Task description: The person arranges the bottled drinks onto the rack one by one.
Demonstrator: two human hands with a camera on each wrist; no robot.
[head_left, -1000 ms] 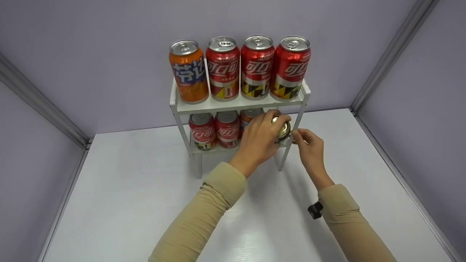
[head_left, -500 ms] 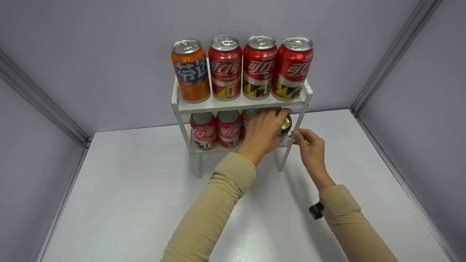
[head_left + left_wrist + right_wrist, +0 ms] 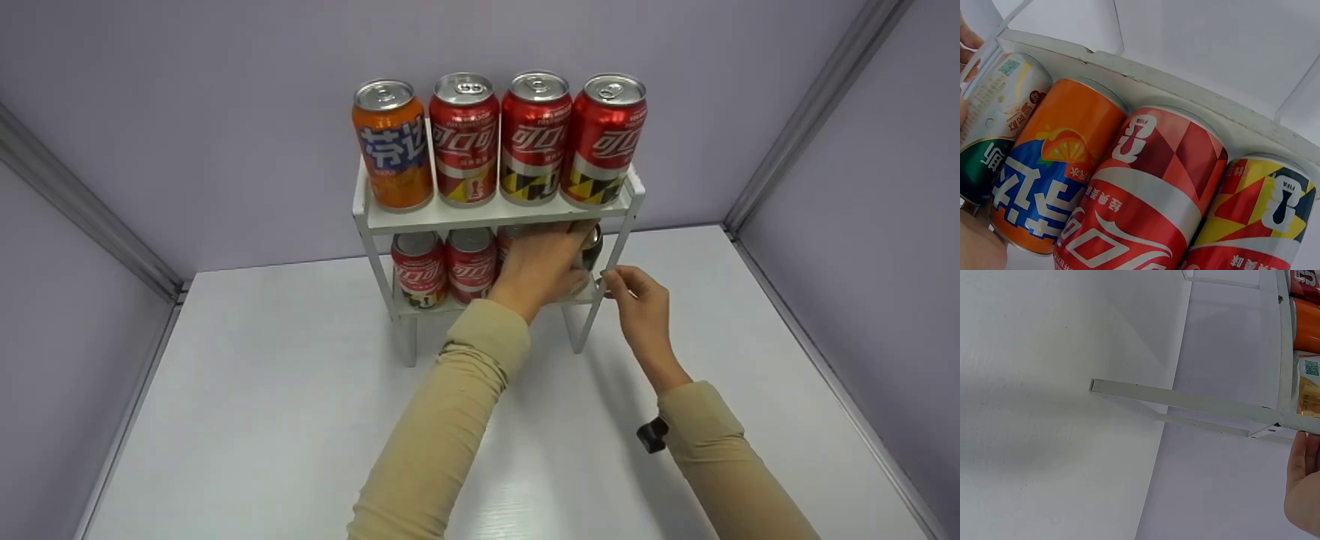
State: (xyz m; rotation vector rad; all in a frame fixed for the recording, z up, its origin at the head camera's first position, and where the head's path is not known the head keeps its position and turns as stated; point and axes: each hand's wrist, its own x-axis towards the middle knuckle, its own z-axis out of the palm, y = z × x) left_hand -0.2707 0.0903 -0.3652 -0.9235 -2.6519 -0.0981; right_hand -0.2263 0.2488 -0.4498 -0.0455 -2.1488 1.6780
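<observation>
A white two-tier rack (image 3: 495,219) stands against the back wall. My left hand (image 3: 544,262) reaches in at the right end of its lower shelf and holds a white-and-green drink can (image 3: 1002,121), thumb in front and fingers around the upper part. That can is upright beside an orange soda can (image 3: 1075,126), then two red cola cans (image 3: 472,266) further left. Most of the held can is hidden by the hand in the head view. My right hand (image 3: 641,304) pinches the rack's right front post (image 3: 1185,398) near lower-shelf height.
On the upper shelf stand an orange can (image 3: 391,146) and several red cola cans (image 3: 536,139) in a row. The shelf top is close above my left hand. Grey-white walls enclose the white table (image 3: 285,420) at the back and both sides.
My left hand has moved deeper into the lower shelf, carrying the white-and-green can back and slightly right under the upper shelf. The right hand stays at the post.
</observation>
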